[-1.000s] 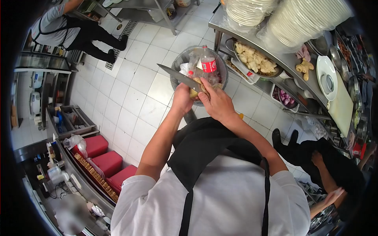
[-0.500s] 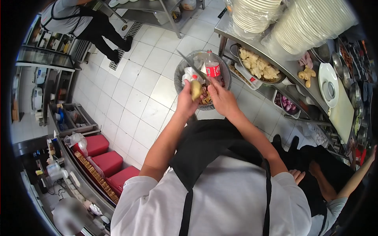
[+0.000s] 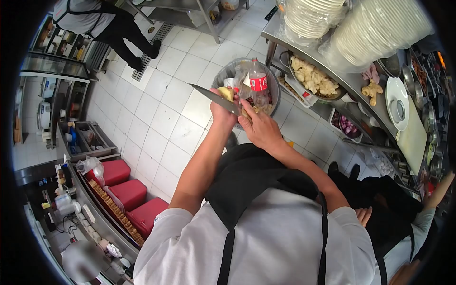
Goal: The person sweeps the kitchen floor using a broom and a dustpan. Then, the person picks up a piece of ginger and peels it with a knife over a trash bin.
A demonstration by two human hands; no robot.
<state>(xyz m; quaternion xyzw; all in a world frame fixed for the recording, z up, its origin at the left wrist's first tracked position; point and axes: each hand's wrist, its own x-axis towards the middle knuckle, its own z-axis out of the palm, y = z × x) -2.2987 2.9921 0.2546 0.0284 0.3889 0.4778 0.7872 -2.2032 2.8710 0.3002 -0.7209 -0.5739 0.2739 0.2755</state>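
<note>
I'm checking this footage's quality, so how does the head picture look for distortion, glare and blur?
Head view: strong wide-angle bending, with black corners; head view: bright highlights on the plastic-wrapped plates; head view: a round grey patch at lower left is blurred, while the knife looks fairly crisp.

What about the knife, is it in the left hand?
No, the right hand holds the knife, while the left hand holds a yellow piece of food.

Over a bag-lined bin point(image 3: 276, 97) containing a red-labelled bottle point(image 3: 258, 83), a person's left hand point(image 3: 222, 113) holds a yellow food piece point(image 3: 226, 93); the right hand point(image 3: 262, 128) holds a broad knife point(image 3: 213, 99), blade close by.
</note>
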